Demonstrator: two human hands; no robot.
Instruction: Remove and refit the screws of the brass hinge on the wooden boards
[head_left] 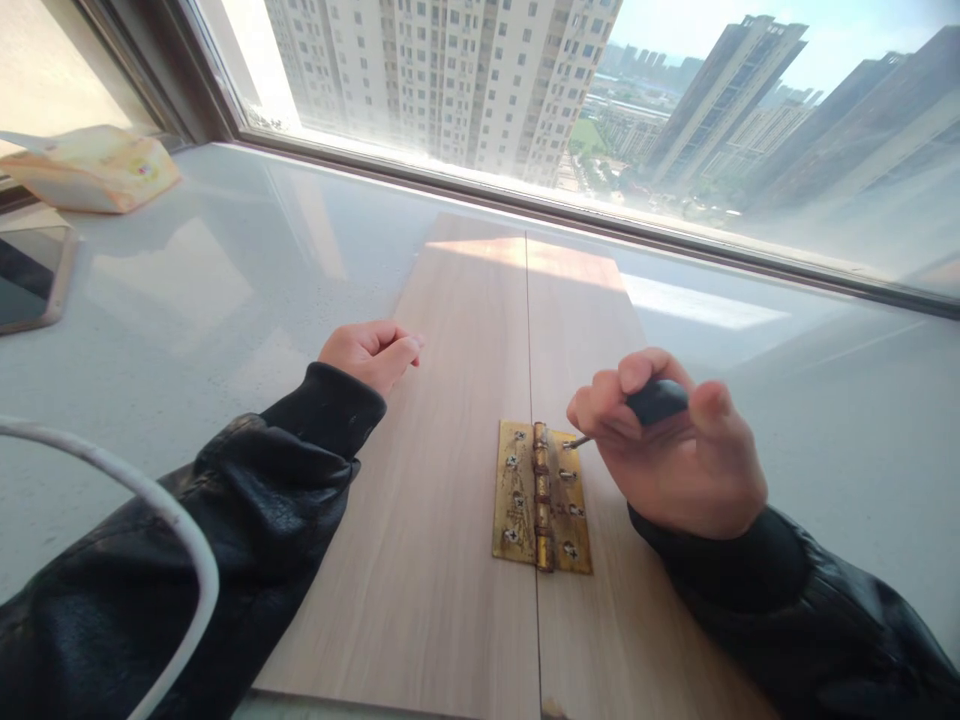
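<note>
A brass hinge lies flat across the seam between two pale wooden boards, with several screws in its two leaves. My right hand is wrapped round the dark handle of a screwdriver, whose tip meets the screw at the upper right of the hinge. Over the left board's left edge is my left hand, its fingers curled closed; whether something small is between them is hidden.
A white cable loops over my left sleeve. On the white sill at the far left are a phone-like device and a soft orange-white packet. A window frame runs behind the boards.
</note>
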